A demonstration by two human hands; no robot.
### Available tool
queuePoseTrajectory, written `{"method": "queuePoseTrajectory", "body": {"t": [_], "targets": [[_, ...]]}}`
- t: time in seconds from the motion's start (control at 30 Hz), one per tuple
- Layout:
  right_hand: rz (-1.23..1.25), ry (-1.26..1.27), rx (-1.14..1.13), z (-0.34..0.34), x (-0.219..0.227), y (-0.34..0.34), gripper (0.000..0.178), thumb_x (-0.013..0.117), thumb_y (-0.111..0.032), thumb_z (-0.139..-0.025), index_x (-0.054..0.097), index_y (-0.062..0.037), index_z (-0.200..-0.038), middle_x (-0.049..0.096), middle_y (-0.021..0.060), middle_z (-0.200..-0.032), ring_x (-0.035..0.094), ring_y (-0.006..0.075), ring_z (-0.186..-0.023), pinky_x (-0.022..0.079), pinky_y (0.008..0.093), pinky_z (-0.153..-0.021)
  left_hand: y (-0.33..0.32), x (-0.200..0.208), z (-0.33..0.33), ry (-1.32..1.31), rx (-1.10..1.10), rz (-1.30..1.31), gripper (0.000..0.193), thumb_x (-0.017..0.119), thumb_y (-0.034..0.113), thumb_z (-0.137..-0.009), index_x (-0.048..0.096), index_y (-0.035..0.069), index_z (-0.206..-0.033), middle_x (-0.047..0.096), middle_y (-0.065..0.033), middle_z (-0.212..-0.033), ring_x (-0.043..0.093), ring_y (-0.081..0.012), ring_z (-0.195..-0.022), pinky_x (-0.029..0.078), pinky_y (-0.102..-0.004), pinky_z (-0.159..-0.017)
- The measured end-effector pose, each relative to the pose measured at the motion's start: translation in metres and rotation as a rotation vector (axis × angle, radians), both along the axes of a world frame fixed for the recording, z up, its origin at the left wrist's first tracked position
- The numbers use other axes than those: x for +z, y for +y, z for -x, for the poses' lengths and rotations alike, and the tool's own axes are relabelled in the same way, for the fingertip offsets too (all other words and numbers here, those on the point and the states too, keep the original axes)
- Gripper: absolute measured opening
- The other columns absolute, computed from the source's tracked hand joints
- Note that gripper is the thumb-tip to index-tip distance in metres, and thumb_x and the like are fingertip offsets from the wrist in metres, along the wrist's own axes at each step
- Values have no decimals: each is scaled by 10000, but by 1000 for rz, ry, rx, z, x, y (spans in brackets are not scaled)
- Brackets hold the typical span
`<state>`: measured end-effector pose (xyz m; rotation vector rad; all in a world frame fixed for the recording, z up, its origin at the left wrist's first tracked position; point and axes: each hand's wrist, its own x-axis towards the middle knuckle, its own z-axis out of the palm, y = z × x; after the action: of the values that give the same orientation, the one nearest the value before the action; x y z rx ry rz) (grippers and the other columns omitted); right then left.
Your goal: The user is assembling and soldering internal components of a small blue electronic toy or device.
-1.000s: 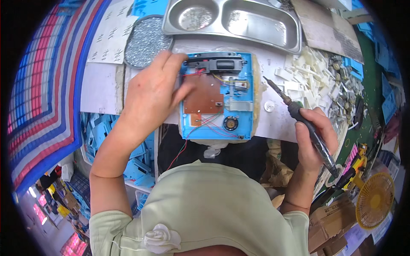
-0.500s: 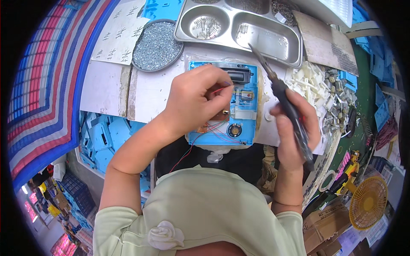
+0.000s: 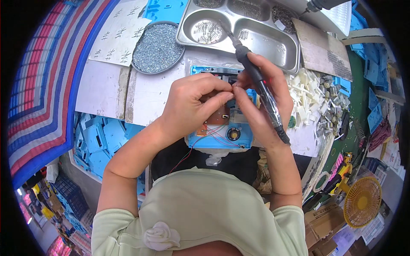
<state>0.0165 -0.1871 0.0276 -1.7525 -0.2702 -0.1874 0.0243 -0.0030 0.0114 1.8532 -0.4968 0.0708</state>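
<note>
**Q:** Workbench layout: where is the unit being handled?

**A:** White bench top [image 3: 102, 89], centre. A blue plastic housing [image 3: 205, 138] lies flat at the near edge, with a brown circuit board [image 3: 218, 117] and red wires [image 3: 213, 134] inside it.

**Q:** Hand positions?

**A:** Both hands meet over the housing. The left hand [image 3: 192, 104] has its fingers pinched together at the top of the board; what they grip is too small to tell. The right hand [image 3: 260, 100] touches the left at the fingertips and is closed around a black pen-shaped power tool [image 3: 260, 91], tip pointing away from the person.

**Q:** Containers?

**A:** Just behind the housing, a steel compartment tray [image 3: 273, 42] holds small screws in several compartments. To its left, a round dish [image 3: 157, 48] is full of screws. At right lies a loose pile of white plastic parts [image 3: 307, 96]. Below the bench on the left, blue housings [image 3: 100, 143] are stacked.
</note>
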Motion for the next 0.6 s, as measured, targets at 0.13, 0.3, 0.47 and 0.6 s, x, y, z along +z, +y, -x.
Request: {"method": "queuePoseTrajectory", "body": {"t": [0.13, 0.3, 0.47, 0.6], "targets": [[7, -4, 7, 4, -3, 0, 573, 705, 83, -843, 545, -26, -1383, 653, 67, -1057, 648, 123, -941, 541, 281, -854, 4, 4, 0, 23, -15, -58, 55, 730, 9, -870, 718, -4, -922, 657, -75, -923, 614, -130, -742, 496, -259, -660], [152, -114, -39, 13, -7, -3, 583, 708, 84, -828, 545, -31, -1375, 654, 68, -1059, 639, 119, -909, 519, 265, -828, 2, 4, 1, -15, 27, -79, 88, 752, 41, -814, 710, 17, -887, 513, -63, -954, 538, -174, -787, 459, -258, -711], [141, -216, -154, 23, -1, -30, 492, 783, 52, -813, 617, 12, -1275, 661, 99, -1000, 641, 158, -834, 514, 271, -764, 0, 5, 2, -27, 43, -235, 101, 746, 53, -754, 691, 16, -831, 502, -82, -925, 543, -199, -834, 468, -299, -719], [181, -298, -81, 29, 3, -57, 405, 795, 57, -797, 631, 37, -1167, 630, 97, -856, 545, 154, -724, 419, 271, -649, -4, 5, 2, -24, 80, -263, 92, 729, 39, -744, 658, 4, -792, 506, -93, -916, 547, -216, -806, 482, -310, -699]]}}
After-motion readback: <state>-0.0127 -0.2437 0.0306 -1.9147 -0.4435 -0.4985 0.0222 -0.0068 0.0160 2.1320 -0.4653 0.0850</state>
